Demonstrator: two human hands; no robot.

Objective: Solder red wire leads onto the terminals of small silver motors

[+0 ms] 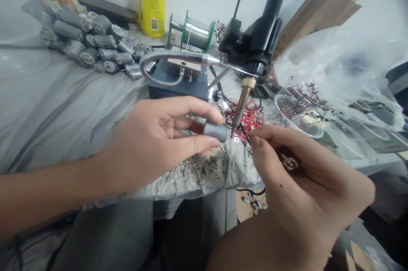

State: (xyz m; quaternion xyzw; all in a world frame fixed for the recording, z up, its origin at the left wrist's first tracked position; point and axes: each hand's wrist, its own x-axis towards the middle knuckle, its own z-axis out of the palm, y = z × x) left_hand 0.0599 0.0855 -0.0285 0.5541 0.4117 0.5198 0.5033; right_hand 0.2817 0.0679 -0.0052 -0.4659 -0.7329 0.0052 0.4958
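Observation:
Between the thumb and fingers of my left hand (pixel 165 135) is a small grey cylindrical motor (pixel 216 131), lying on its side with one end toward the soldering iron (pixel 242 103). The iron hangs tip-down from a black stand (pixel 259 37), its tip right beside the motor's end; whether they touch I cannot tell. My right hand (pixel 296 177) pinches a thin red wire (pixel 250 134) just right of the tip. A small ring-shaped metal terminal (pixel 289 162) shows against the curled fingers of that hand. Behind the tip lies a heap of red wires (pixel 253 115).
A solder spool (pixel 199 32) sits on a blue box (pixel 178 88) with a bent metal feed tube (pixel 172 55). Several grey motors (pixel 95 45) are piled at left, near a yellow packet (pixel 151 3). At right are a clear plastic tub (pixel 298 122) and a plastic bag (pixel 341 58). Solder bits litter the table edge.

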